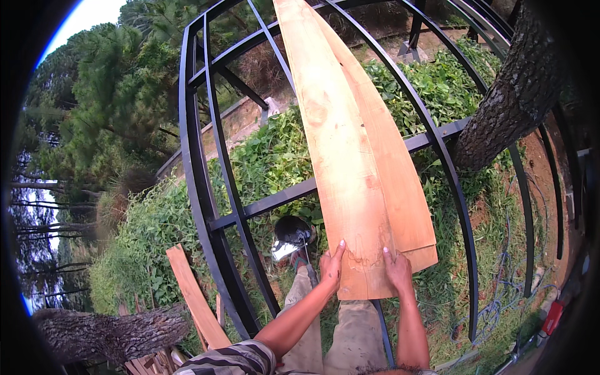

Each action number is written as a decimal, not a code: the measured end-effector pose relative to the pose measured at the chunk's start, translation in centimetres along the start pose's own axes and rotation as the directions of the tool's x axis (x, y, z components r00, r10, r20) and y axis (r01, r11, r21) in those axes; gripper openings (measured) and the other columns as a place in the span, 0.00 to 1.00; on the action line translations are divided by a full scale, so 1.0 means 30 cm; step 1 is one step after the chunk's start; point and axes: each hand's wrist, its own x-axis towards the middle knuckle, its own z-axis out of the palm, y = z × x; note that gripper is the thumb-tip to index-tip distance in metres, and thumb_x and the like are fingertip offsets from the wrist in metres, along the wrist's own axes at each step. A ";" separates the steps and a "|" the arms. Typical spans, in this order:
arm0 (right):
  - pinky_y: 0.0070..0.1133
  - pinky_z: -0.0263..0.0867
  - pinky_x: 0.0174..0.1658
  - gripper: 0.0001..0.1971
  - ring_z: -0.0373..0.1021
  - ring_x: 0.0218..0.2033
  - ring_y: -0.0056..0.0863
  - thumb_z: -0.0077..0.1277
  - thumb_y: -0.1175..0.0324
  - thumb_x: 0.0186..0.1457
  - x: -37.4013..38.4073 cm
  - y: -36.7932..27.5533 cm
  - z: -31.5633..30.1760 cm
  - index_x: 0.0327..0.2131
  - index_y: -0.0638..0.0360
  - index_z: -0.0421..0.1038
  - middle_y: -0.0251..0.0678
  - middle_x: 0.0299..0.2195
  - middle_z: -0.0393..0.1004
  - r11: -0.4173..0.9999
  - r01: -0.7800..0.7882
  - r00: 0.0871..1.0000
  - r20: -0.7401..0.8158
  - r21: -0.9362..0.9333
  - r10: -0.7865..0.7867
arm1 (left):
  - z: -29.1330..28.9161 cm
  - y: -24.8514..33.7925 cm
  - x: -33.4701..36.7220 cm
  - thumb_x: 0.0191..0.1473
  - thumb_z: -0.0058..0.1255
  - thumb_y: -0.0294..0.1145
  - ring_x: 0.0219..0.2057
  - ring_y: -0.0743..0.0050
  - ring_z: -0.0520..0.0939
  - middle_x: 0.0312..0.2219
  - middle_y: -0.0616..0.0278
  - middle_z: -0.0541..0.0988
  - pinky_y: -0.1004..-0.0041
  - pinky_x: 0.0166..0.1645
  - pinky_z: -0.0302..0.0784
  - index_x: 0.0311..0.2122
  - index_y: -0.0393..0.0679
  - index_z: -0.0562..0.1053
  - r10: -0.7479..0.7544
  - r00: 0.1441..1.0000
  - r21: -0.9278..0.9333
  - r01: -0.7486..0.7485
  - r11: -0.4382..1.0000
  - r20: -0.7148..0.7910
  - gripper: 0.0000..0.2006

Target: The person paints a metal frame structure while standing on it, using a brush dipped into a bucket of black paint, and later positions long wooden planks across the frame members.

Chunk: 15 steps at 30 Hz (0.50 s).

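A long, wide wooden plank [340,162] stretches away from me over the black metal frame. My left hand [331,264] grips its near left edge, thumb on top and fingers underneath. On the opposite edge, my right hand [398,272] holds the same plank in the same way. The fingers below the wood are partly hidden. Under this plank, and fanned out to its right, lies another wooden board [400,181], whose near end reaches close to my right hand. Both boards rest across the bars of the frame [281,199].
Tree trunks stand at the right [509,94] and lower left [112,334]. A loose board [195,294] leans at the left. Below the frame are a dark bucket [292,230] and green plants [269,153]. Blue cords [500,306] and a red object [551,317] lie at the right.
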 end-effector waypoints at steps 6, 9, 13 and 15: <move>0.31 0.68 0.52 0.31 0.76 0.46 0.36 0.52 0.45 0.63 -0.210 -0.208 0.208 0.50 0.70 0.74 0.48 0.43 0.80 0.886 -0.041 0.997 0.083 0.461 0.003 | -0.305 0.090 -0.005 0.58 0.61 0.50 0.35 0.70 0.83 0.36 0.55 0.84 0.68 0.42 0.78 0.45 0.33 0.79 0.078 0.987 0.221 -0.046 0.974 -0.138 0.25; 0.28 0.68 0.51 0.28 0.74 0.45 0.30 0.54 0.48 0.64 -0.250 -0.247 0.343 0.50 0.70 0.75 0.44 0.43 0.79 0.794 -0.017 0.998 0.057 0.607 -0.022 | -0.419 0.216 -0.058 0.57 0.59 0.56 0.36 0.65 0.85 0.35 0.51 0.85 0.66 0.44 0.78 0.43 0.34 0.81 0.095 0.984 0.359 -0.035 0.933 -0.152 0.28; 0.28 0.68 0.49 0.26 0.74 0.43 0.29 0.53 0.51 0.65 -0.324 -0.382 0.436 0.47 0.70 0.75 0.44 0.42 0.80 0.863 -0.027 0.999 0.036 0.505 0.010 | -0.574 0.277 -0.038 0.53 0.56 0.65 0.42 0.44 0.85 0.36 0.42 0.84 0.56 0.49 0.77 0.44 0.36 0.81 0.137 0.977 0.447 -0.051 0.893 -0.161 0.35; 0.28 0.67 0.50 0.25 0.74 0.44 0.30 0.54 0.51 0.64 -0.369 -0.453 0.487 0.48 0.69 0.75 0.45 0.42 0.80 0.845 -0.045 0.998 0.060 0.532 0.016 | -0.657 0.282 -0.015 0.53 0.56 0.67 0.42 0.41 0.84 0.36 0.40 0.84 0.53 0.49 0.77 0.42 0.36 0.81 0.181 0.964 0.476 -0.069 0.876 -0.193 0.36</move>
